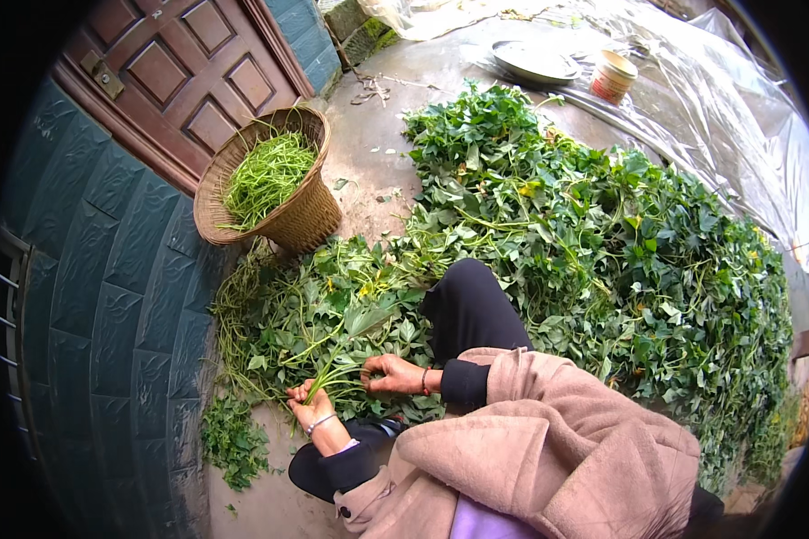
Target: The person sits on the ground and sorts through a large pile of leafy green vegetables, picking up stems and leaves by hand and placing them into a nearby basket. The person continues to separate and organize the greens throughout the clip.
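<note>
My left hand, with a bracelet at the wrist, is closed around a small bunch of green stems that fan out up and to the right. Just right of it, my right hand, with a red cord at the wrist, has its fingers bent at the ends of some stems; whether it grips one cannot be told. Around and beyond both hands spreads a large heap of leafy green vines. A woven wicker basket stands at the upper left, tilted in view, holding many stripped green stems.
A brown panelled door and a dark tiled wall lie left. Loose leaves lie on the concrete by the wall. Beyond the heap are a round metal basin, a plastic tub and clear plastic sheeting.
</note>
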{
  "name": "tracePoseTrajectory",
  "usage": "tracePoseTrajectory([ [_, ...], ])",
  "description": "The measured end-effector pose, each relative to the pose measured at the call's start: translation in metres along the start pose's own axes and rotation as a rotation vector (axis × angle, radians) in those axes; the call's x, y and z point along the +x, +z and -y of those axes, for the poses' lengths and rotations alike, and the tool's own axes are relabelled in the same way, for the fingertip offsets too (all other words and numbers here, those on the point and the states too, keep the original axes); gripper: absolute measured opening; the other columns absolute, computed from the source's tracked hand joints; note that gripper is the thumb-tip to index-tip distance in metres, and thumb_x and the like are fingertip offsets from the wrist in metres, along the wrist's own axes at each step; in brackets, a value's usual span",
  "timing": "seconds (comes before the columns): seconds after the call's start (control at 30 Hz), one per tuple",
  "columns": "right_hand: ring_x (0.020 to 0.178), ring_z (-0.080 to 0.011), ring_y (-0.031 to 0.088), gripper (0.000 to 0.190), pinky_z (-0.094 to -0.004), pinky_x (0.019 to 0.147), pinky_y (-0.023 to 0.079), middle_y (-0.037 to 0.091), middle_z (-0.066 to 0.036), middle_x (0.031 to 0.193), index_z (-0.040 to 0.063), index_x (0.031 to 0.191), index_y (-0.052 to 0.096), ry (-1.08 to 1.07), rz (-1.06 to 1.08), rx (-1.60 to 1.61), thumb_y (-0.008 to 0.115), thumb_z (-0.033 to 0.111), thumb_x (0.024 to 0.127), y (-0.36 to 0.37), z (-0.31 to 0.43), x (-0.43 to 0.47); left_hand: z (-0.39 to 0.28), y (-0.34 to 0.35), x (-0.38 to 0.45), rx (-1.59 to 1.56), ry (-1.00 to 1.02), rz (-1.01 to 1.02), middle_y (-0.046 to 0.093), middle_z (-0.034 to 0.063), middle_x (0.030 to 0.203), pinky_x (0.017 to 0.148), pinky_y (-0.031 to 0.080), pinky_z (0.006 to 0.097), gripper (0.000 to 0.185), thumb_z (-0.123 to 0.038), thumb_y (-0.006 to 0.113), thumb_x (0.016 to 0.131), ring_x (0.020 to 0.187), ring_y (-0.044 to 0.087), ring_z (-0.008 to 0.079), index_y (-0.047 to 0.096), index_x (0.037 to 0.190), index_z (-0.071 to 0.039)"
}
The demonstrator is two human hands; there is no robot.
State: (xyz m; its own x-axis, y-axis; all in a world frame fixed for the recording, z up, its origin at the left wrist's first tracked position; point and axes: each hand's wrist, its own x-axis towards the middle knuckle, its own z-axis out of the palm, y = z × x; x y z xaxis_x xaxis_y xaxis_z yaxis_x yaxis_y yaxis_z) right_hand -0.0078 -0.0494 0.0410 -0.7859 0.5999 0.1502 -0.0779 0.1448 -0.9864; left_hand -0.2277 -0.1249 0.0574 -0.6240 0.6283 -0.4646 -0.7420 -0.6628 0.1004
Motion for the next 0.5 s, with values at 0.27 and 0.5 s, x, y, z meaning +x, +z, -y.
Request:
tracePoseTrajectory([
  [0.27,0.068,-0.0078,0.056,0.018,-0.0244,0.062,0.046,0.064,0.000,0.077,0.005,0.091,0.069,0.640,-0.438,0.595,0.061,0.019,0.084,-0.002,-0.015,-0.004,0.001,0.016,-0.028,0.025,0.042,0.029,0.027,-0.0017,0.050,0.055,0.030,0.0272,0.039,-0.028,0.033,0.102,0.048,0.029,0.0130,0.042,0.069,-0.008],
  [0.5,0.091,-0.0280,0.057,0.028,-0.0404,0.075,0.044,0.059,-0.009,0.098,0.009,0.108,0.061,-0.181,0.030,-0.649,0.064,0.020,0.082,-0.003,0.038,-0.010,0.004,0.042,-0.048,0.221,0.306,0.041,0.033,-0.0041,0.054,0.056,0.031,0.0249,0.037,-0.030,0.032,0.103,0.049,0.031,0.0098,0.051,0.081,-0.007],
])
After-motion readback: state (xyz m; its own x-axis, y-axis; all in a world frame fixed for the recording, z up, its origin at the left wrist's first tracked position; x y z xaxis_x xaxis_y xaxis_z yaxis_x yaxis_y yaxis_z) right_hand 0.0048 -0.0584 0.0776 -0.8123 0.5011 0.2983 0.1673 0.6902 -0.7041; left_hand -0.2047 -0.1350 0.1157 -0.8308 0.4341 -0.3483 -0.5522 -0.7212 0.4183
